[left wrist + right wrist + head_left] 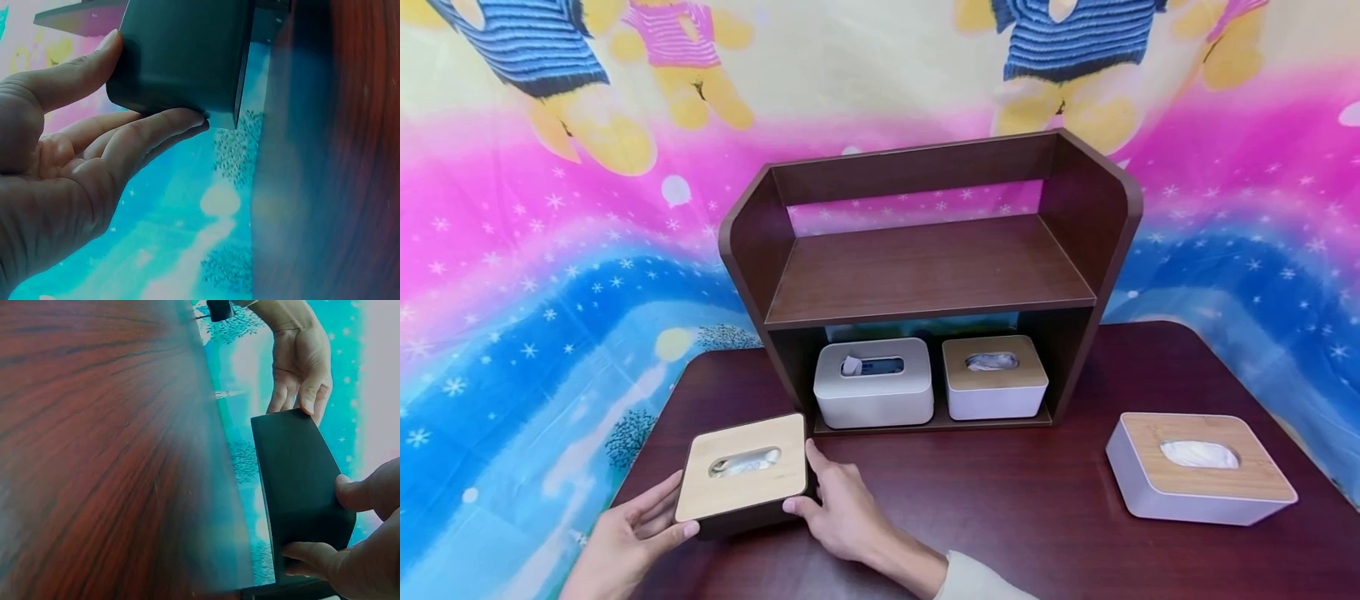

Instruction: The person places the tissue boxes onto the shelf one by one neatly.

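Both hands hold a dark tissue box (748, 490) with a pale wooden lid and an oval slot. My left hand (628, 533) grips its left end, the thumb on the front side and the fingers round the end, as the left wrist view also shows. My right hand (850, 512) holds the right end, with thumb at the front and fingers along the side. In the right wrist view the dark box (300, 481) appears tilted, a gap parting its lower edge from the tabletop. Something light-coloured shows inside the slot.
A brown two-tier shelf (925, 267) stands at the back of the dark red table (1000, 517). Its lower tier bears a grey tissue box (872, 404) and a wood-lidded white one (996, 402). Another wood-lidded white tissue box (1198, 483) sits at the right.
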A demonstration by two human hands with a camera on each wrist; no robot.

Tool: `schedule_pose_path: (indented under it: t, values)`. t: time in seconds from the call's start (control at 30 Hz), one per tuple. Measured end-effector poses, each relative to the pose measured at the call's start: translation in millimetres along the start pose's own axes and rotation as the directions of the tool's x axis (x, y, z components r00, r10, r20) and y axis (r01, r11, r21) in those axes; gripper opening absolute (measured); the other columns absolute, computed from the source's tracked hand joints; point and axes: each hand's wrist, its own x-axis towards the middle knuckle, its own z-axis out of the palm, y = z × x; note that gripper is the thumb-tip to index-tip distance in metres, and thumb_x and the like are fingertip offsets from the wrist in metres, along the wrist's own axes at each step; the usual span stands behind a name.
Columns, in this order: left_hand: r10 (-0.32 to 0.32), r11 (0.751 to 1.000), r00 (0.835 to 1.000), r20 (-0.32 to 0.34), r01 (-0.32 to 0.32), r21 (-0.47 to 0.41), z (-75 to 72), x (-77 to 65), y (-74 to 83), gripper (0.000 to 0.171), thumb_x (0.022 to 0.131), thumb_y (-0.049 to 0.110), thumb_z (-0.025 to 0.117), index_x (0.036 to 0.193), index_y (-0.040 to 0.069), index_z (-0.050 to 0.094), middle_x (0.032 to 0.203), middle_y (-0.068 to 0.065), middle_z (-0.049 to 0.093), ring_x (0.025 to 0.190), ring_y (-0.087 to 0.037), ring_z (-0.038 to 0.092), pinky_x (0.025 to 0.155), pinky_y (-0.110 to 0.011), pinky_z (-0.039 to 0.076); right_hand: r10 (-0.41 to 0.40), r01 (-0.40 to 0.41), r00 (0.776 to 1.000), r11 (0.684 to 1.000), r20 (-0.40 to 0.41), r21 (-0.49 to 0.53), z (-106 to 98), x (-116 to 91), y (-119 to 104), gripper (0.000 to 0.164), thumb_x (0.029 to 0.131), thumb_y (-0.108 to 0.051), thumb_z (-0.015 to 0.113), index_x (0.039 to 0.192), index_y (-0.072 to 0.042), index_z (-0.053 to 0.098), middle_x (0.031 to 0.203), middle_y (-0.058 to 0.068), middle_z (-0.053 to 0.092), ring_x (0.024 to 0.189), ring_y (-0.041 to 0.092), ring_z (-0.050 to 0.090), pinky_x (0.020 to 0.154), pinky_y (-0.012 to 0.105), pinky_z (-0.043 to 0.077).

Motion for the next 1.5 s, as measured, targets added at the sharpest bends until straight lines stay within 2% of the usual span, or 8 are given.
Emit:
schedule_pose_path:
  t: [0.07,0.27,0.4,0.63,0.8,0.97,1.23,1.5]
  values:
    - [0.001,1.0,1.0,0.011,-0.001,-0.03,4.9,-0.2,4.4,0.083,0.092,0.003,0.083,0.162,-0.003,0.041,0.153,-0.01,0.053,0.107,0.016,0.065,0.086,-0.023,0.064,0.007,-0.007,1.0,1.0,-0.005,0.001,-5.6,-3.9,-0.5,0.085,0.096,-0.027,0.082,0.161,0.007,0.041,0.151,0.025,0.061,0.096,0.003,0.068,0.092,0.027,0.059]
    - [0.063,0.995,0.998,0.022,-0.061,-0.08,24.7,-1.6,21.3,0.08,0.092,0.001,0.083,0.161,-0.004,0.042,0.16,-0.029,0.045,0.11,0.015,0.064,0.087,-0.024,0.064,0.0,0.001,0.999,1.0,-0.04,0.016,-23.9,-15.3,1.2,0.084,0.096,-0.023,0.082,0.161,0.009,0.04,0.155,0.026,0.056,0.12,0.013,0.068,0.103,0.036,0.059]
    - [0.088,0.99,0.996,-0.015,-0.089,-0.108,40.0,-2.1,34.2,0.078,0.089,0.004,0.085,0.158,-0.001,0.048,0.156,-0.027,0.051,0.112,0.011,0.066,0.088,-0.021,0.062,-0.012,0.017,0.997,0.998,-0.073,0.066,-37.3,-21.6,5.2,0.082,0.096,-0.02,0.082,0.159,0.01,0.04,0.157,0.028,0.052,0.13,0.02,0.063,0.106,0.041,0.058]
    - [0.115,0.969,0.99,-0.082,-0.13,-0.208,65.9,-4.4,48.9,0.071,0.085,0.0,0.088,0.15,-0.002,0.059,0.145,-0.016,0.061,0.113,0.003,0.071,0.086,-0.018,0.062,0.005,0.014,0.991,0.99,-0.133,0.143,-61.1,-37.1,10.4,0.076,0.098,-0.023,0.08,0.157,0.008,0.045,0.159,0.029,0.049,0.131,0.033,0.061,0.103,0.043,0.057]
    - [0.152,0.943,0.984,-0.097,-0.174,-0.285,81.6,-5.2,57.4,0.067,0.085,-0.004,0.086,0.147,-0.005,0.06,0.143,-0.023,0.063,0.112,-0.001,0.073,0.086,-0.02,0.062,0.021,0.002,0.983,0.992,-0.184,0.125,-76.2,-49.0,10.3,0.074,0.097,-0.026,0.081,0.157,0.004,0.049,0.158,0.028,0.051,0.126,0.036,0.064,0.099,0.042,0.059]
    - [0.163,0.916,0.981,-0.102,-0.189,-0.353,96.0,-7.2,67.1,0.066,0.084,-0.009,0.084,0.146,-0.007,0.06,0.146,-0.026,0.06,0.115,-0.002,0.072,0.087,-0.021,0.063,0.045,-0.024,0.974,0.995,-0.223,0.096,-88.4,-57.6,9.9,0.073,0.096,-0.026,0.082,0.157,0.0,0.052,0.158,0.025,0.053,0.126,0.037,0.066,0.099,0.04,0.06]
    - [0.187,0.907,0.978,-0.09,-0.207,-0.367,109.8,-8.7,81.8,0.065,0.085,-0.007,0.085,0.146,-0.007,0.061,0.145,-0.026,0.062,0.118,-0.002,0.071,0.089,-0.021,0.062,0.126,-0.096,0.961,0.986,-0.246,0.133,-106.4,-63.7,6.1,0.07,0.093,-0.015,0.085,0.156,-0.004,0.054,0.158,0.021,0.054,0.127,0.029,0.066,0.096,0.031,0.061]
    - [0.221,0.909,0.972,-0.08,-0.235,-0.344,112.7,-9.8,101.4,0.065,0.085,-0.006,0.085,0.145,-0.006,0.061,0.144,-0.025,0.063,0.117,-0.003,0.071,0.09,-0.022,0.062,0.143,-0.109,0.958,0.984,-0.248,0.144,-126.1,-67.3,-3.8,0.072,0.093,-0.016,0.085,0.156,-0.005,0.054,0.158,0.021,0.055,0.121,0.029,0.072,0.092,0.03,0.063]
